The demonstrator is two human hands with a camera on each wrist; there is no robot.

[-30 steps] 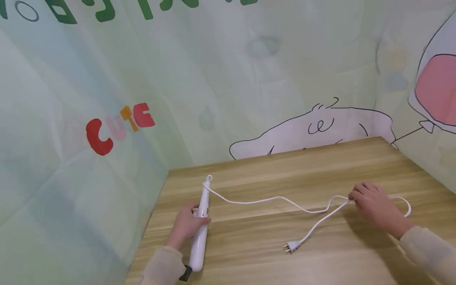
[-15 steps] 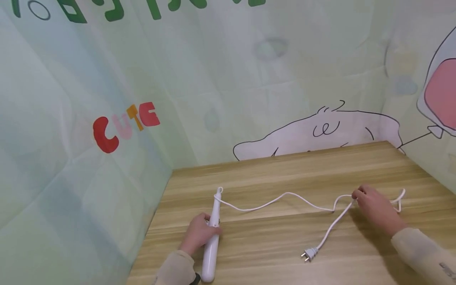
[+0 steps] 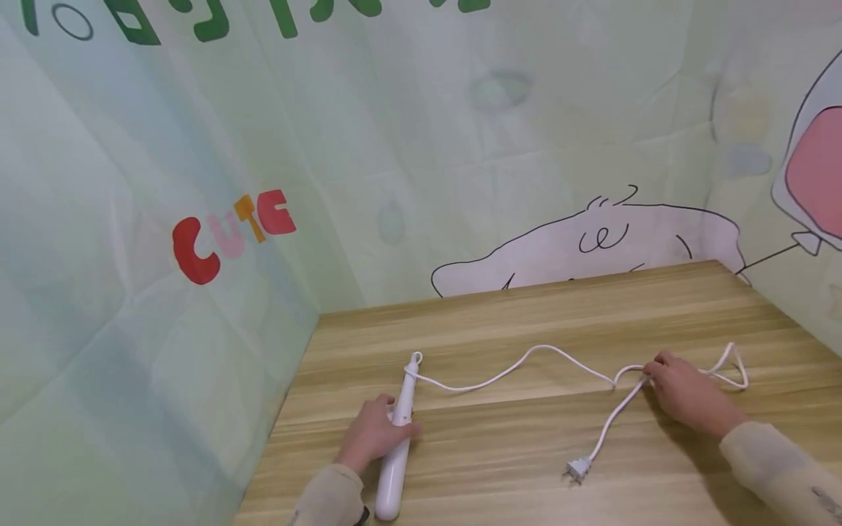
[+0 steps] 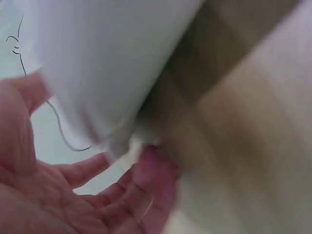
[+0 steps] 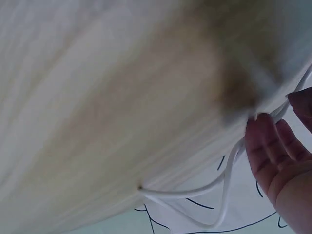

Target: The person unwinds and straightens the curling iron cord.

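A long white hair iron (image 3: 393,471) lies slanted on the table, its narrow end pointing away from me. My left hand (image 3: 373,437) holds it around the middle, thumb on the right side and fingers on the left. In the left wrist view the blurred iron (image 4: 107,58) passes close above the fingers. From its narrow end a white power cord (image 3: 487,384) snakes right across the wood. My right hand (image 3: 687,394) pinches the bunched cord, and a small loop stands out beyond it. The two-pin plug (image 3: 579,469) hangs off the near strand, in front of that hand.
The wooden table (image 3: 500,438) is bounded by a printed cloth backdrop (image 3: 395,146) at the back and on both sides. Coloured letters (image 3: 230,234) and a cartoon animal (image 3: 592,241) decorate the cloth.
The hair iron and left hand have shifted right in the head view. The plug has also shifted right, and the cord's waves and right-hand loop have changed shape. Both hands keep their hold.
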